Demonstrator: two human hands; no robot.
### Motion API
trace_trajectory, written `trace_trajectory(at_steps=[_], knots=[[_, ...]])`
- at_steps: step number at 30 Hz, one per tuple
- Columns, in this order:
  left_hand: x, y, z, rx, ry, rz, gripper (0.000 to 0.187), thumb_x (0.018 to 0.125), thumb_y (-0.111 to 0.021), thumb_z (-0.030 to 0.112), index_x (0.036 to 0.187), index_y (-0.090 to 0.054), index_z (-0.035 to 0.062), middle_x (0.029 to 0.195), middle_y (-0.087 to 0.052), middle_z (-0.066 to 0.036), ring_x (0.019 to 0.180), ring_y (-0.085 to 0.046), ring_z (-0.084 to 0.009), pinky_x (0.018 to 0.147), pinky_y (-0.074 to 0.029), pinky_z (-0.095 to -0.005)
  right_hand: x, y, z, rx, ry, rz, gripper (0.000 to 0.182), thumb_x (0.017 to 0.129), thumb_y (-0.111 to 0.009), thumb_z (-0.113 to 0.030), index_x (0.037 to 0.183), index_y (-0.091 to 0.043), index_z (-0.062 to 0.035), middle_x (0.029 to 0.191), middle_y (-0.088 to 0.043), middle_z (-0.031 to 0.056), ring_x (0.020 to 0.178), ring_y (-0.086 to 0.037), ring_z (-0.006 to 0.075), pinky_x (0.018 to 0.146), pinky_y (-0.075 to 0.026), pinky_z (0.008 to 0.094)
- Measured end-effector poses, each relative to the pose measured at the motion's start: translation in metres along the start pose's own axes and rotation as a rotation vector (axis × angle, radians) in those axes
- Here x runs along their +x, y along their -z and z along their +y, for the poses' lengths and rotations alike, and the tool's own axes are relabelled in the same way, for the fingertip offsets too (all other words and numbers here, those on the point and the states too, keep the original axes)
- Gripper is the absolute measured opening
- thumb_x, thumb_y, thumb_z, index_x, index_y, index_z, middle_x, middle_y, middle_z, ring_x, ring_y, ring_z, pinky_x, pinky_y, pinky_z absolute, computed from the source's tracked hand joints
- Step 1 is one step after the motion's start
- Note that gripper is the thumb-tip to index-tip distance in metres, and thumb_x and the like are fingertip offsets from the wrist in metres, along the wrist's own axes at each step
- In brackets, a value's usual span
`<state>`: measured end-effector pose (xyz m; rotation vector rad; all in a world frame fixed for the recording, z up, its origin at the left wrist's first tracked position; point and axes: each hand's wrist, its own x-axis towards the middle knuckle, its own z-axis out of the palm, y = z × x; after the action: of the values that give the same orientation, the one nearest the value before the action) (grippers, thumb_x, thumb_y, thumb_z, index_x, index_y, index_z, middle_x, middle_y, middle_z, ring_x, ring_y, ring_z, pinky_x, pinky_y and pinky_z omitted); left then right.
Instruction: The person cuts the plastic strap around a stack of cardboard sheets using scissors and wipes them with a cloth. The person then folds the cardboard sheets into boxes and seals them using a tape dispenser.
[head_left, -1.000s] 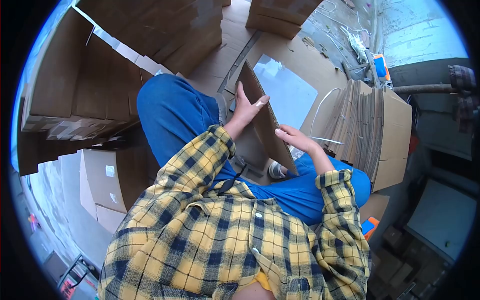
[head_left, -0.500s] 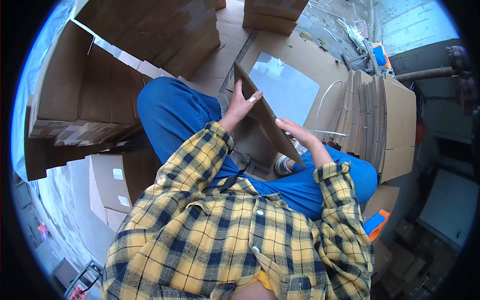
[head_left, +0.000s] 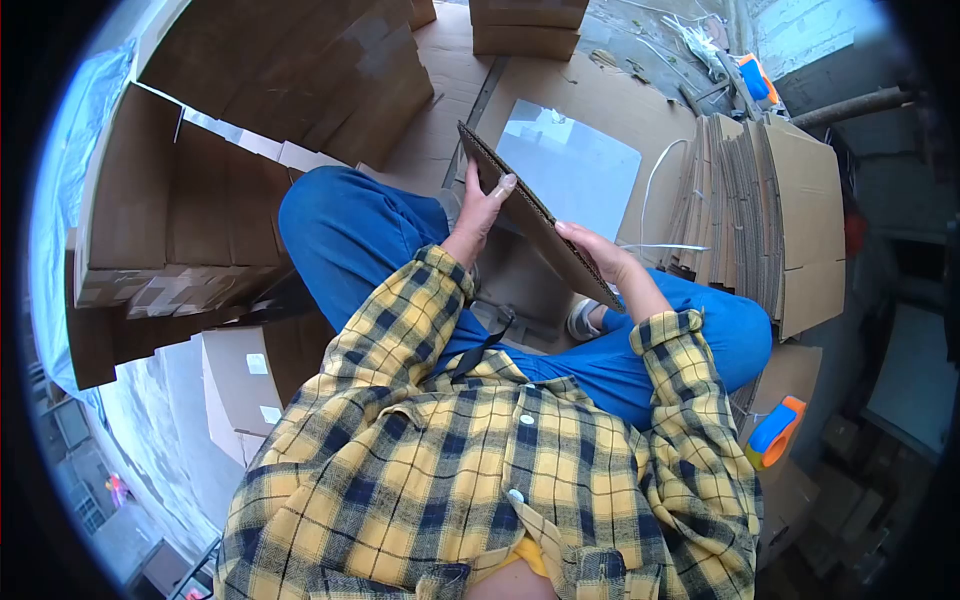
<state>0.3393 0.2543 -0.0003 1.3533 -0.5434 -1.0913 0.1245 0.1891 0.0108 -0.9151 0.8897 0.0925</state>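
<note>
A flat brown cardboard piece (head_left: 536,232), its corrugated edge showing, is held at a slant between the left hand (head_left: 479,213) and right hand (head_left: 602,256).

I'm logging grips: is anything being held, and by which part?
Yes, a flat cardboard piece, along its long edge: left hand nearer the far end, right hand nearer the other.

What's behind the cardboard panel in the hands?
Beyond the cardboard panel, a pale glossy sheet lies on flat cardboard. The panel covers part of the sheet's near side, so whatever is there can't be seen.
</note>
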Motion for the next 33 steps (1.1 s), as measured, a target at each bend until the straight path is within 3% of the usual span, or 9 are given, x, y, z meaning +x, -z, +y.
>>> trace_trajectory(at_steps=[5, 8, 10, 11, 12, 17, 25, 28, 33], knots=[[0.006, 0.001, -0.01, 0.069, -0.046, 0.057, 0.088, 0.08, -0.071, 0.023, 0.146, -0.015, 0.0044, 0.145, -0.028, -0.018, 0.132, -0.031, -0.0299, 0.109, -0.026, -0.0376, 0.004, 0.005, 0.002, 0.037, 0.059, 0.013, 0.061, 0.088, -0.055, -0.05, 0.13, -0.049, -0.0061, 0.12, -0.054, 0.0078, 0.112, -0.048, 0.0156, 0.095, -0.039, 0.0312], [0.013, 0.002, -0.025, 0.333, -0.195, 0.237, 0.079, 0.079, -0.064, 0.01, 0.142, -0.018, -0.0001, 0.131, -0.045, -0.018, 0.119, -0.047, -0.0285, 0.101, -0.037, -0.0351, -0.001, -0.01, -0.003, -0.295, 0.304, 0.231, 0.052, 0.09, -0.055, -0.044, 0.125, -0.052, -0.0058, 0.116, -0.058, 0.0113, 0.103, -0.056, 0.0193, 0.091, -0.043, 0.0326], [0.008, -0.007, -0.014, 0.429, -0.174, 0.302, 0.078, 0.077, -0.064, 0.009, 0.141, -0.02, -0.0011, 0.128, -0.046, -0.019, 0.117, -0.048, -0.0299, 0.101, -0.037, -0.0352, -0.009, -0.02, -0.009, -0.768, 0.516, 0.514, 0.035, 0.093, -0.053, -0.032, 0.113, -0.058, -0.0034, 0.105, -0.063, 0.013, 0.094, -0.061, 0.0267, 0.084, -0.048, 0.036], [0.007, -0.01, -0.008, 0.524, -0.153, 0.363, 0.077, 0.075, -0.064, 0.009, 0.139, -0.022, -0.0021, 0.125, -0.048, -0.021, 0.115, -0.049, -0.0312, 0.1, -0.037, -0.0353, -0.011, -0.023, -0.012, -0.77, 0.523, 0.516, 0.035, 0.093, -0.053, -0.032, 0.113, -0.058, -0.0034, 0.105, -0.063, 0.013, 0.094, -0.061, 0.0267, 0.084, -0.048, 0.036], [0.006, -0.013, 0.0, 0.476, -0.102, 0.298, 0.083, 0.073, -0.062, 0.01, 0.138, -0.015, -0.0105, 0.135, -0.033, -0.032, 0.127, -0.032, -0.043, 0.11, -0.024, -0.0416, -0.013, -0.026, -0.014, -0.885, 0.513, 0.558, 0.032, 0.092, -0.054, -0.029, 0.11, -0.06, -0.0041, 0.104, -0.062, 0.0144, 0.095, -0.06, 0.029, 0.084, -0.048, 0.0368], [0.001, -0.036, 0.018, 0.576, -0.126, 0.384, 0.081, 0.075, -0.057, 0.005, 0.14, -0.011, -0.0089, 0.138, -0.029, -0.033, 0.129, -0.03, -0.0444, 0.111, -0.022, -0.0427, -0.013, -0.027, -0.018, -1.144, 0.579, 0.696, 0.023, 0.09, -0.054, -0.029, 0.1, -0.063, -0.0102, 0.089, -0.06, 0.0127, 0.083, -0.061, 0.0323, 0.071, -0.05, 0.0419], [-0.005, -0.018, 0.024, 0.738, -0.143, 0.401, 0.07, 0.076, -0.053, 0.0, 0.139, -0.023, -0.0044, 0.132, -0.038, -0.031, 0.125, -0.036, -0.0431, 0.109, -0.027, -0.0416, -0.018, -0.018, -0.033, -1.173, 0.556, 0.785, 0.023, 0.091, -0.054, -0.028, 0.098, -0.065, -0.0097, 0.09, -0.06, 0.0133, 0.085, -0.06, 0.034, 0.073, -0.049, 0.0432], [-0.007, 0.008, 0.025, 0.911, -0.278, 0.211, 0.066, 0.075, -0.049, -0.007, 0.138, -0.031, 0.0009, 0.128, -0.046, -0.024, 0.118, -0.047, -0.0388, 0.101, -0.038, -0.0376, -0.023, 0.0, -0.039, -1.155, 0.552, 0.906, 0.023, 0.091, -0.054, -0.029, 0.098, -0.065, -0.0101, 0.091, -0.061, 0.0133, 0.086, -0.06, 0.0338, 0.074, -0.049, 0.0432], [0.007, 0.016, 0.039, 0.883, -0.423, 0.039, 0.061, 0.075, -0.047, -0.009, 0.134, -0.039, 0.0028, 0.125, -0.051, -0.023, 0.117, -0.048, -0.0378, 0.101, -0.038, -0.0381, -0.027, 0.037, -0.051, -1.091, 0.486, 1.097, 0.02, 0.09, -0.056, -0.027, 0.099, -0.065, -0.0116, 0.095, -0.062, 0.0132, 0.091, -0.059, 0.0328, 0.076, -0.048, 0.0432]])
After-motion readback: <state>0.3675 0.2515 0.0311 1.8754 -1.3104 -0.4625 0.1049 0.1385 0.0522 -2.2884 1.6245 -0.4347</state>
